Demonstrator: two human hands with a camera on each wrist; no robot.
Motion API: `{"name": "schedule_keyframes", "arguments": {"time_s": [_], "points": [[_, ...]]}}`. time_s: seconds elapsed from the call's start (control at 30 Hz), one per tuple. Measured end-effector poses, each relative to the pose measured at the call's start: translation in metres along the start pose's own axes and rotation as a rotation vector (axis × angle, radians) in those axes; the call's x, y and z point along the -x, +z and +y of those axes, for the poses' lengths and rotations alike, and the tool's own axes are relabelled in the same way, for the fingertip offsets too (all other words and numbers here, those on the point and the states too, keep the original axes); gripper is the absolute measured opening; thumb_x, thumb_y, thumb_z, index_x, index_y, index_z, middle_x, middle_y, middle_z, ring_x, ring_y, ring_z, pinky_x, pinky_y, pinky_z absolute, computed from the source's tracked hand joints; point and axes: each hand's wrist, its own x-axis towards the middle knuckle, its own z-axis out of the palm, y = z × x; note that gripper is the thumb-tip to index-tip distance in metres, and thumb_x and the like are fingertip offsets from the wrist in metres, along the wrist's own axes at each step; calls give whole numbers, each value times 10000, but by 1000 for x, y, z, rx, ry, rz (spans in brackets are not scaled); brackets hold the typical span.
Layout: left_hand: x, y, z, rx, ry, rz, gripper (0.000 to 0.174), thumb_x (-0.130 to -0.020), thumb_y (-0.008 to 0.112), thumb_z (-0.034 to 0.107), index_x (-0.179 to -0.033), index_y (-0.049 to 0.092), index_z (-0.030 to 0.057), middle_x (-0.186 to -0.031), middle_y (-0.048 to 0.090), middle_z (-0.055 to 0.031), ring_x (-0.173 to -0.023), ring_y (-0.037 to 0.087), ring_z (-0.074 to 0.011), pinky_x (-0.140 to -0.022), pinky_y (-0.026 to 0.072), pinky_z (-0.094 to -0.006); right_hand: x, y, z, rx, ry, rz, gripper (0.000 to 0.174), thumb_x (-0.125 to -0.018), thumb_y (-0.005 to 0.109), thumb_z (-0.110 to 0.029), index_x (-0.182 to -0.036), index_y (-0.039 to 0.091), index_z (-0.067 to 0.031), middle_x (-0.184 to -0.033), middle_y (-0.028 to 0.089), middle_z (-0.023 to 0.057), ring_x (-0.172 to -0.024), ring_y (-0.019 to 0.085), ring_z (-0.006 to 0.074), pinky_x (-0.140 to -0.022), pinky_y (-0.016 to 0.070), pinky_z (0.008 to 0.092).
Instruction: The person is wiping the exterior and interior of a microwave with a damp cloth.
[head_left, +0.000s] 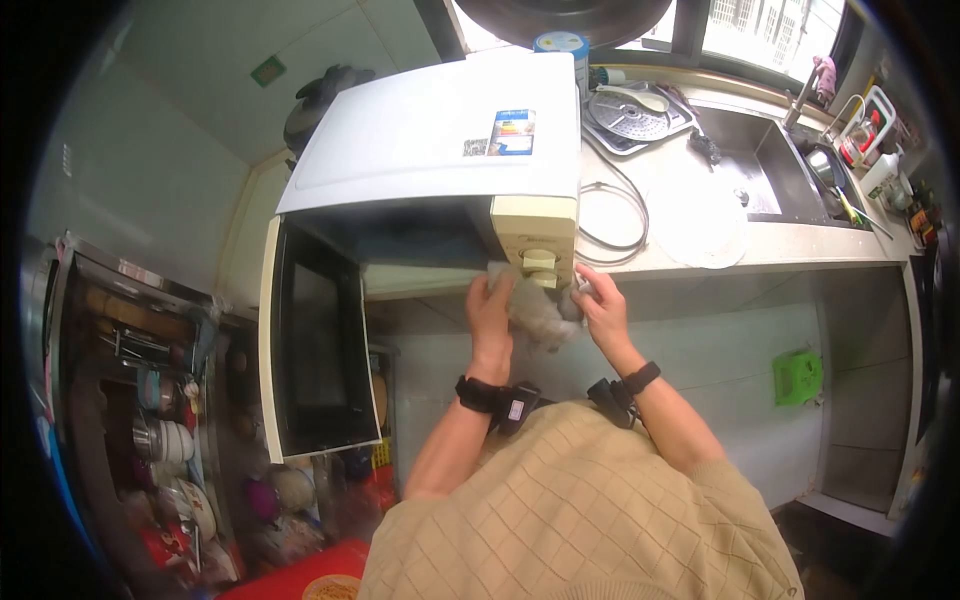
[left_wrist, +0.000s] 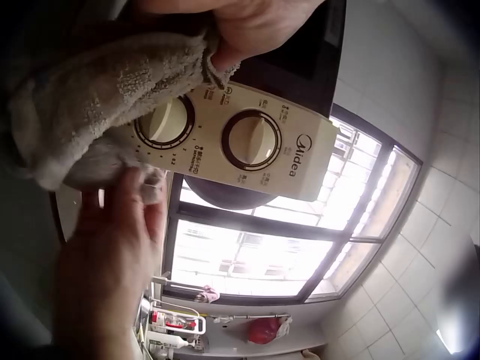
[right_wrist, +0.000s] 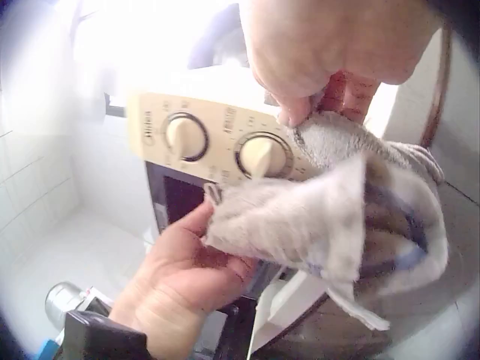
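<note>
A worn greyish-white cloth (head_left: 545,322) hangs between my two hands, in front of the cream control panel (left_wrist: 240,142) of a Midea microwave oven (head_left: 420,130). My left hand (head_left: 490,312) pinches one end of it near the panel's door side. At the other end, by the panel's outer edge, my right hand (head_left: 604,308) grips the cloth between thumb and fingers. Blue bands show on the sagging folds in the right wrist view. Two round knobs sit on the panel, and the cloth overlaps the lower knob (right_wrist: 262,156) in the right wrist view. The microwave door (head_left: 325,340) stands wide open.
The microwave rests on a white counter (head_left: 690,215), its front at the counter's edge. A black cable (head_left: 640,205) loops beside it. Further right are a drying rack tray (head_left: 635,115) and a steel sink (head_left: 750,160). Shelves with dishes (head_left: 160,440) stand low on the left.
</note>
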Motion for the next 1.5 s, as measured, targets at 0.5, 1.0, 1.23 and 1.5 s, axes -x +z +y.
{"name": "schedule_keyframes", "arguments": {"time_s": [0.5, 1.0, 1.23, 1.5], "points": [[-7, -9, -24, -360, 238, -120, 219, -803, 601, 50, -996, 509, 7, -965, 511, -56, -892, 482, -135, -799, 404, -264, 3, 9, 11, 154, -67, 37, 298, -724, 635, 22, -993, 516, -28, -877, 544, 68, -780, 519, 169, -707, 432, 266], [0, 17, -30, -472, 277, 146, 182, -768, 651, 123, -863, 531, 25, -836, 521, -59, -778, 522, -173, -638, 409, -293, -3, 8, -16, -40, 98, 62, 267, -750, 666, -24, -944, 484, -50, -819, 520, -6, -627, 426, 53, -544, 378, 207], [13, 15, -26, -201, -23, 25, 183, -798, 649, 198, -883, 561, 61, -746, 555, 13, -601, 503, -72, -521, 386, -212, 1, 3, -23, -154, -106, 112, 206, -783, 634, -27, -960, 537, -66, -839, 515, -40, -679, 441, 36, -580, 382, 183], [5, 41, -46, -593, 243, 164, 296, -736, 679, 211, -950, 550, 52, -1018, 497, -145, -914, 491, -256, -819, 384, -337, -4, -5, -6, -319, 60, 5, 253, -783, 637, -25, -1010, 548, -93, -846, 522, -39, -707, 468, 45, -613, 413, 176]]}}
